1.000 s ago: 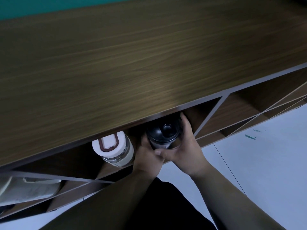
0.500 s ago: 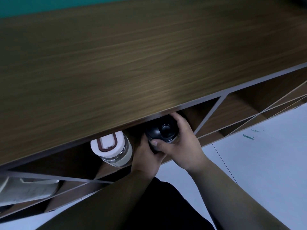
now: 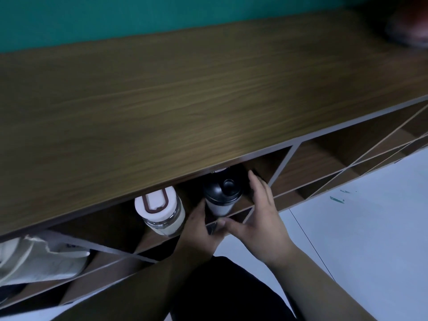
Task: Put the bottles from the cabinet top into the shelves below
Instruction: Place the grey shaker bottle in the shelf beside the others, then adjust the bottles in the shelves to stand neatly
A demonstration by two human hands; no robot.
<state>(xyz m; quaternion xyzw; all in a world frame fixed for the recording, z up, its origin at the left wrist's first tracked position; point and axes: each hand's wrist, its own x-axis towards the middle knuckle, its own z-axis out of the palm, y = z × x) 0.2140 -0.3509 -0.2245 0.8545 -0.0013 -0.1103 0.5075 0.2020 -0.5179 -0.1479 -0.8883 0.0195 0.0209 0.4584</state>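
A lived-in indoor room, likely a home or office corner: a long wood-grain cabinet (image 3: 208,93) against a teal wall (image 3: 115,17) beyond the hands, open cubbies beneath its top, drink bottles (image 3: 162,212) shelved by the fingers, a cloth bag (image 3: 39,258) left of them, pale floor (image 3: 359,228) to the right

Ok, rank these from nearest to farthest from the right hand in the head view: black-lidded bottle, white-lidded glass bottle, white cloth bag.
1. Black-lidded bottle: just left of the right hand, in the same shelf compartment.
2. White-lidded glass bottle: further left, beyond the left hand.
3. White cloth bag: far left, in a lower shelf compartment.
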